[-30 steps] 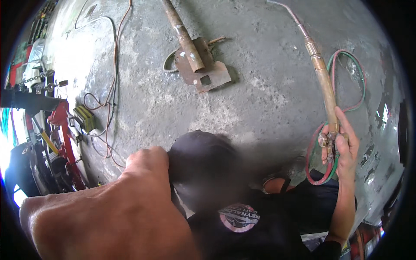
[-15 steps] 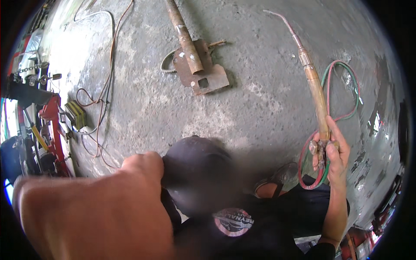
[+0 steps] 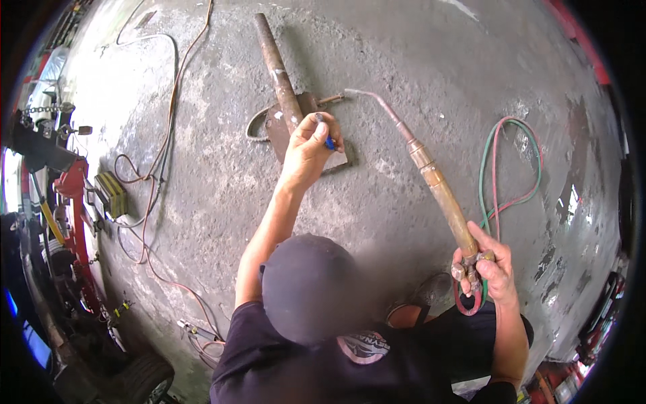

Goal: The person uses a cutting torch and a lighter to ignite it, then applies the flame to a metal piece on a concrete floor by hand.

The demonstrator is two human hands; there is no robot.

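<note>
My right hand (image 3: 488, 266) is closed round the valve end of a brass gas torch (image 3: 441, 192). Its thin bent tip points up and to the left, ending a little right of the rusty metal plate (image 3: 277, 138). My left hand (image 3: 313, 145) is stretched out over that plate and hides part of it. Between its thumb and fingers is a small blue lighter (image 3: 330, 144) with a dark end, mostly covered by the fingers. A rusty pipe (image 3: 274, 64) runs away from the plate. No flame shows at the torch tip.
Red and green hoses (image 3: 538, 158) loop on the concrete floor (image 3: 377, 195) at the right. Cables (image 3: 171, 101) trail down the left side, past a yellow and black block (image 3: 111, 194) and a red metal stand (image 3: 74, 182). A dark cap (image 3: 306, 286) covers the lower middle.
My left hand has moved from the lower left, where its arm was large and blurred, forward over the plate. My right hand has brought the torch leftward, its tip now near the plate.
</note>
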